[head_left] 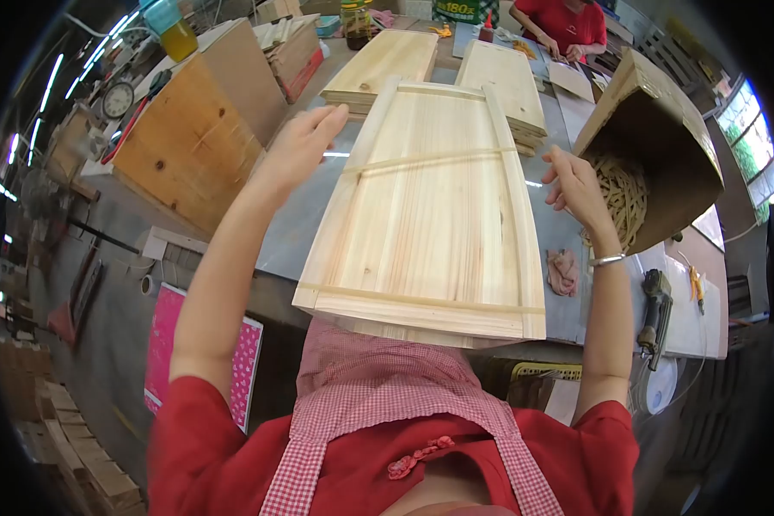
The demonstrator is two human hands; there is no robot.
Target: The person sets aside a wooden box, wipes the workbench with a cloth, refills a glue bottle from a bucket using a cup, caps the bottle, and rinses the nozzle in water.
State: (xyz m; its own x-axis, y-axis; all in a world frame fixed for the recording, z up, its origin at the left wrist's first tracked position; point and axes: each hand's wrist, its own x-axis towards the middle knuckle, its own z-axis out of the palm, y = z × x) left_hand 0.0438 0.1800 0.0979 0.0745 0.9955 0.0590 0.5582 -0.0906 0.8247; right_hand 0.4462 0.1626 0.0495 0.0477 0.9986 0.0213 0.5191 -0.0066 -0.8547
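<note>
A tapered panel of pale wooden boards with raised side rails [421, 224] lies in front of me, its near end by my apron. One stretched tan band [430, 161] crosses its upper part at a slant; another band [421, 298] runs across the near end. My left hand [305, 146] is off the panel's upper left side, fingers loosely bent and nothing visible in them. Off the right edge, beside the cardboard box, my right hand [579, 191] has its fingers curled but apart, also with nothing visible in it.
The tilted cardboard box [662, 155] holds many tan bands [621, 198]. Board stacks [383, 64] [503, 82] lie beyond the panel. A pink cloth [562, 273] and a power tool [655, 310] are at right, a wooden crate [189, 142] at left. Another person [568, 26] works across the table.
</note>
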